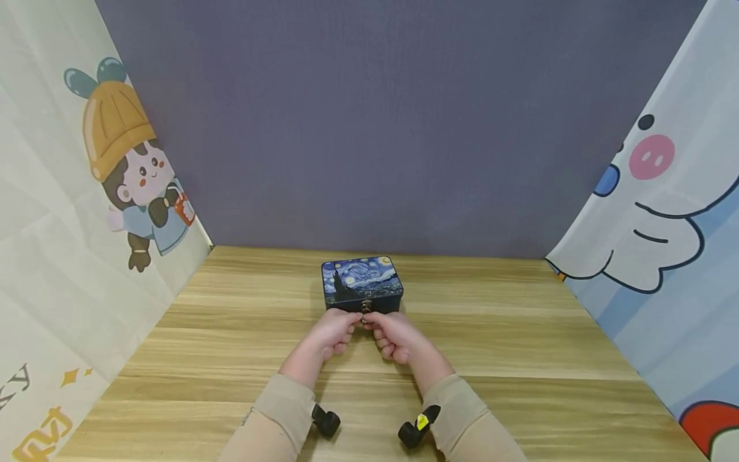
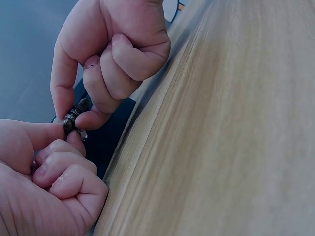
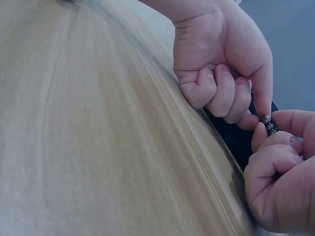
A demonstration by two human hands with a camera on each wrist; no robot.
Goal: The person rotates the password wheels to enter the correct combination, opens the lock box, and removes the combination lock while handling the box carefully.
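A dark blue tin box (image 1: pixel 362 280) with a swirling starry-night picture on its lid lies closed on the wooden table. From the clasp at its front hangs a small combination padlock (image 2: pixel 74 116) with numbered dials. My left hand (image 1: pixel 333 330) pinches one end of this padlock between thumb and forefinger, the other fingers curled in. At the opposite end, my right hand (image 1: pixel 398 337) pinches it the same way. In the right wrist view the dark ringed dials (image 3: pixel 270 126) show between both hands' fingertips. Fingers hide part of the padlock and the box's front.
The wood-grain table (image 1: pixel 496 346) spreads out on all sides of the box. A grey-purple panel (image 1: pixel 375 128) rises behind it. Cartoon-printed white cloths hang at the left (image 1: pixel 52 192) and right (image 1: pixel 693 212). Each wrist wears a small black camera.
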